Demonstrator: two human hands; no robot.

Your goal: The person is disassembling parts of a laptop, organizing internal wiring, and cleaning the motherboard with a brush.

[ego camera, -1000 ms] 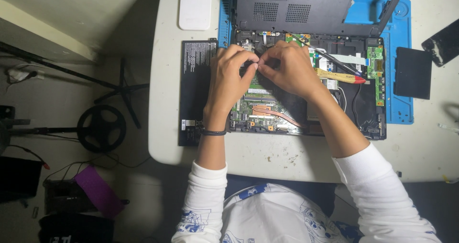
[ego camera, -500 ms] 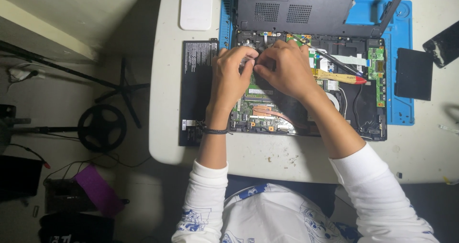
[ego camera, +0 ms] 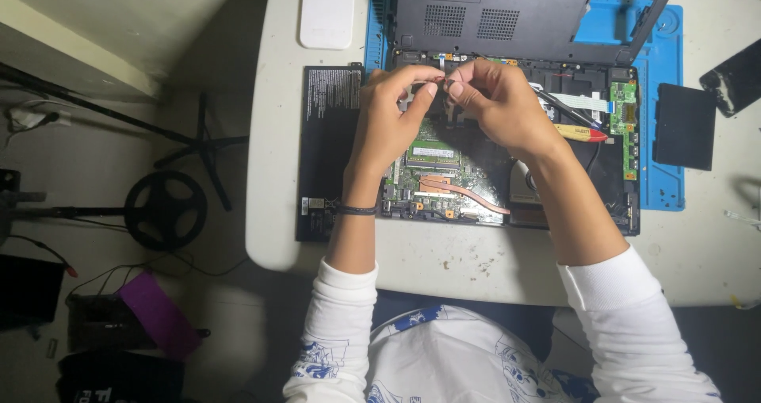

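Left hand (ego camera: 390, 116), right hand (ego camera: 498, 106) pinch small part above open laptop (ego camera: 507, 173).

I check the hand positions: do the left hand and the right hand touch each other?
Touching. The head view shows the left hand and right hand meeting at their fingertips above the opened laptop.

Pale worktop (ego camera: 444, 264), rounded near-left corner, surface speckled with small stains near front edge. Blue mat (ego camera: 670, 118) lies on it toward rear. Opened laptop base (ego camera: 476, 173) rests partly on mat, partly on bare worktop. White flat device (ego camera: 326, 8) at rear left. Black square pad (ego camera: 683, 126) on mat's right edge. Dark flat object (ego camera: 733, 76) at far right.
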